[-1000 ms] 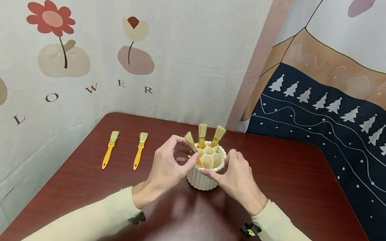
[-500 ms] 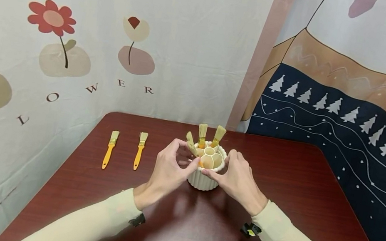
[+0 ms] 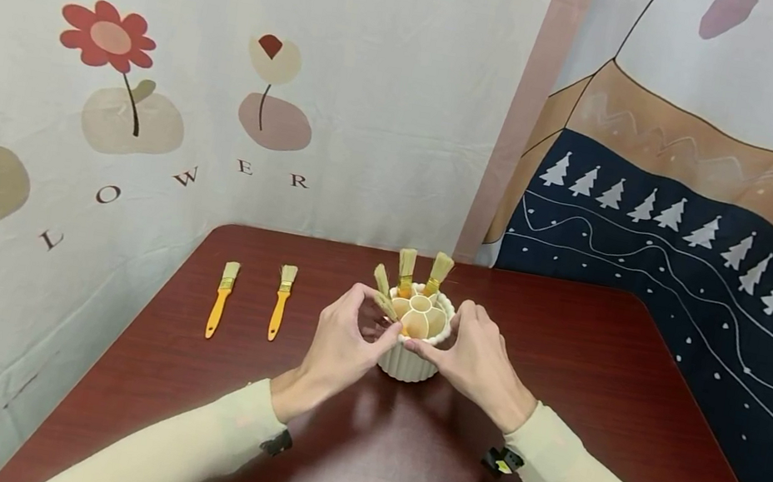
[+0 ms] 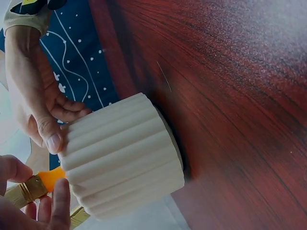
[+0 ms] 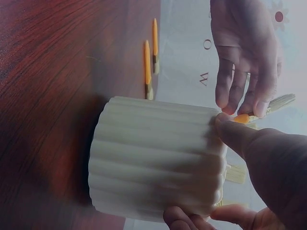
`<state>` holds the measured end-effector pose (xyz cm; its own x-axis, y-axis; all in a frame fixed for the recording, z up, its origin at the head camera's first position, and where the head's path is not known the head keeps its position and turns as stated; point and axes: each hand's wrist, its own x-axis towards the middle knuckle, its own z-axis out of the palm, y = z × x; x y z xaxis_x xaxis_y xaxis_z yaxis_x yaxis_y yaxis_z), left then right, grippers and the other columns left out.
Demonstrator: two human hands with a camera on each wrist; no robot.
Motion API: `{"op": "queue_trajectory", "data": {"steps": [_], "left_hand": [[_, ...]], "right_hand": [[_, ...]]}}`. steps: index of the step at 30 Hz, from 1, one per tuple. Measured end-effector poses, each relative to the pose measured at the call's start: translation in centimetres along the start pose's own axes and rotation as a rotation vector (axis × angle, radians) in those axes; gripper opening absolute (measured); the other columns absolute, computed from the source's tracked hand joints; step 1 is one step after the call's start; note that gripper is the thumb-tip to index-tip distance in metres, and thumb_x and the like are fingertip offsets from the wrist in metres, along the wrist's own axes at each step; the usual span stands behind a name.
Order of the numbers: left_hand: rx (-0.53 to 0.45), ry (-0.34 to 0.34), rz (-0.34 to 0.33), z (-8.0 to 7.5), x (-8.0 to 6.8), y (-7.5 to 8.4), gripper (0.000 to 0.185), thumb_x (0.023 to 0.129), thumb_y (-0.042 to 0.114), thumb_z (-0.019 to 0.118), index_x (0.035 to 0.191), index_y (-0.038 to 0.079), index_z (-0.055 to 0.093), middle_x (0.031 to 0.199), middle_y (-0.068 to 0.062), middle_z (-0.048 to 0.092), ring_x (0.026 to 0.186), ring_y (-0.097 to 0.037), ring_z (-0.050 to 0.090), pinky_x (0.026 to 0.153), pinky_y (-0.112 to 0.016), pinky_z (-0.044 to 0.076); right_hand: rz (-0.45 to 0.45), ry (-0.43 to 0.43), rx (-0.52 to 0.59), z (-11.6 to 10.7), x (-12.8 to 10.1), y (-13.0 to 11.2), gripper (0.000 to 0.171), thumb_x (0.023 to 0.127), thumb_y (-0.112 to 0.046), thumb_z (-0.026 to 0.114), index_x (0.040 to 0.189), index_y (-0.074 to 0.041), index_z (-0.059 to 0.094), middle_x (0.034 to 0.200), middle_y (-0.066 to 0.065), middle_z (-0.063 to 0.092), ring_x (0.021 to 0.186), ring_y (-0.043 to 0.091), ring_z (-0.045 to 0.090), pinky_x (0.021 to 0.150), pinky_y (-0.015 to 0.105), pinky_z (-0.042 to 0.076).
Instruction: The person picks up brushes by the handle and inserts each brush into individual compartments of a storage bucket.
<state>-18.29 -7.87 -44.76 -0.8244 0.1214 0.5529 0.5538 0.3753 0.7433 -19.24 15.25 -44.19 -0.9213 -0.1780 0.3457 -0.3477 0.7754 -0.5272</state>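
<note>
A cream ribbed holder (image 3: 408,362), its top divided into petal-shaped compartments, stands upright on the table. My left hand (image 3: 339,347) pinches a paintbrush (image 3: 383,281) near its ferrule, bristles up and leaning left. In the left wrist view, the orange handle of this paintbrush (image 4: 52,179) runs in at the holder's rim, its lower part hidden inside. My right hand (image 3: 481,361) grips the holder at the right of the rim, thumb in front, as the right wrist view also shows. Two more paintbrushes, one left (image 3: 407,265) and one right (image 3: 439,271), stand bristles up in rear compartments.
Two paintbrushes with orange handles, one at far left (image 3: 220,303) and one nearer (image 3: 280,304), lie on the dark red table (image 3: 587,365). A pale printed curtain (image 3: 392,107) and a navy curtain with trees (image 3: 656,267) hang behind and beside it.
My left hand has moved slightly right and down with its paintbrush, whose handle has sunk deeper into the holder. My right hand keeps its grip on the rim.
</note>
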Motion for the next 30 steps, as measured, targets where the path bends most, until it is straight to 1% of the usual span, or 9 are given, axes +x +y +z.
{"op": "queue_trajectory", "data": {"steps": [5,8,11,12,15,18,19,23,30], "left_hand": [[0.072,0.003,0.012,0.0,0.0,0.0,0.032,0.097,0.008,0.091,0.120,0.005,0.069,0.103,-0.013,0.081,0.084,-0.023,0.083,0.076,-0.034,0.072],[0.105,-0.002,0.000,0.0,0.0,0.1,0.033,0.096,0.010,0.092,0.120,0.006,0.070,0.100,-0.014,0.081,0.080,-0.024,0.080,0.074,-0.034,0.070],[0.134,-0.010,-0.012,-0.1,0.0,0.2,0.032,0.096,0.011,0.092,0.120,0.006,0.070,0.097,-0.013,0.081,0.078,-0.027,0.079,0.072,-0.036,0.068],[0.144,-0.012,-0.015,0.0,0.0,0.1,0.032,0.096,0.011,0.092,0.120,0.006,0.071,0.096,-0.013,0.081,0.079,-0.029,0.079,0.073,-0.036,0.067],[0.174,-0.016,-0.019,0.0,0.1,0.0,0.032,0.096,0.012,0.093,0.119,0.006,0.071,0.094,-0.012,0.081,0.082,-0.031,0.079,0.076,-0.033,0.064],[0.197,-0.019,-0.021,0.1,0.1,-0.1,0.032,0.096,0.014,0.093,0.119,0.007,0.071,0.094,-0.011,0.081,0.085,-0.029,0.079,0.078,-0.029,0.060],[0.201,-0.021,-0.021,0.1,0.2,-0.1,0.033,0.097,0.014,0.094,0.119,0.007,0.071,0.095,-0.011,0.081,0.085,-0.028,0.079,0.079,-0.029,0.060],[0.201,-0.032,-0.015,0.2,0.1,-0.2,0.033,0.097,0.013,0.093,0.121,0.006,0.071,0.097,-0.011,0.081,0.085,-0.028,0.079,0.078,-0.029,0.060],[0.201,-0.045,0.010,0.1,-0.1,-0.3,0.036,0.096,0.010,0.093,0.125,0.006,0.071,0.104,-0.011,0.082,0.089,-0.027,0.081,0.079,-0.037,0.065]], "right_hand": [[-0.007,0.014,-0.003,-0.1,-0.1,-0.2,0.069,0.087,-0.060,0.102,0.098,-0.007,0.059,0.091,0.007,0.059,0.078,0.019,0.059,0.067,0.032,0.052],[-0.018,0.027,0.016,0.1,-0.2,0.1,0.070,0.087,-0.064,0.100,0.097,-0.008,0.059,0.091,0.007,0.059,0.078,0.021,0.060,0.067,0.035,0.053],[-0.046,0.058,0.047,0.4,-0.1,0.7,0.075,0.086,-0.073,0.096,0.096,-0.010,0.057,0.090,0.007,0.058,0.077,0.023,0.060,0.066,0.038,0.053],[-0.074,0.085,0.061,1.2,0.1,1.7,0.076,0.086,-0.078,0.094,0.096,-0.013,0.056,0.089,0.006,0.057,0.076,0.021,0.058,0.064,0.036,0.051],[-0.090,0.104,0.068,1.4,0.1,2.0,0.078,0.085,-0.083,0.091,0.095,-0.014,0.055,0.088,0.005,0.056,0.074,0.021,0.056,0.062,0.036,0.050],[-0.078,0.092,0.060,1.3,0.0,1.6,0.076,0.086,-0.076,0.095,0.096,-0.012,0.056,0.088,0.005,0.056,0.075,0.021,0.056,0.062,0.034,0.049],[-0.055,0.069,0.045,0.5,-0.2,0.6,0.074,0.086,-0.071,0.097,0.096,-0.010,0.057,0.088,0.007,0.057,0.075,0.023,0.058,0.063,0.036,0.051],[-0.021,0.034,0.009,0.2,-0.2,0.0,0.069,0.087,-0.061,0.101,0.098,-0.007,0.058,0.089,0.006,0.056,0.076,0.020,0.056,0.065,0.032,0.048],[-0.001,0.010,-0.011,0.2,-0.1,0.0,0.069,0.088,-0.059,0.101,0.101,-0.005,0.060,0.091,0.007,0.057,0.077,0.019,0.056,0.065,0.032,0.049]]}}
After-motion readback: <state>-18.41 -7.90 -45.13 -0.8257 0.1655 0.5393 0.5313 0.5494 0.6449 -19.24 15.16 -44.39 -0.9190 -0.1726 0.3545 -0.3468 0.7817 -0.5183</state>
